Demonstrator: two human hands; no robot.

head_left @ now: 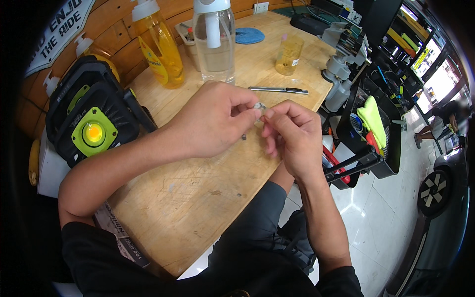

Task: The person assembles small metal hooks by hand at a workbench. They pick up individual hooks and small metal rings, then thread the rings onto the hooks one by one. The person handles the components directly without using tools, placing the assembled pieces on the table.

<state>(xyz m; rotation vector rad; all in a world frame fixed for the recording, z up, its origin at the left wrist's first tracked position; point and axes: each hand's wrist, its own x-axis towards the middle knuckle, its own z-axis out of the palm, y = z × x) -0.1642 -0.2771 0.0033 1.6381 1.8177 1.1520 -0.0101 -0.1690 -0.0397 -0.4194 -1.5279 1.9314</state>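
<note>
Over the wooden table, my left hand (215, 119) pinches a small crumpled grey-white piece (259, 106) between thumb and fingertips. My right hand (298, 133) meets it from the other side, thumb and forefinger closed at the piece's edge, the other fingers curled loosely. The piece is too small to name its kind. Just beyond the fingertips lies a slim utility knife (279, 90), touched by neither hand. A tiny dark grey bit (244, 137) rests on the table under my left hand.
A clear water bottle (214, 47), a yellow soap bottle (159, 49) and an amber cup (289, 54) stand beyond my hands. The black-and-green work light (94, 131) is at left. A tool cart (391, 143) stands right of the table (188, 218); a car (445, 218) is farther right.
</note>
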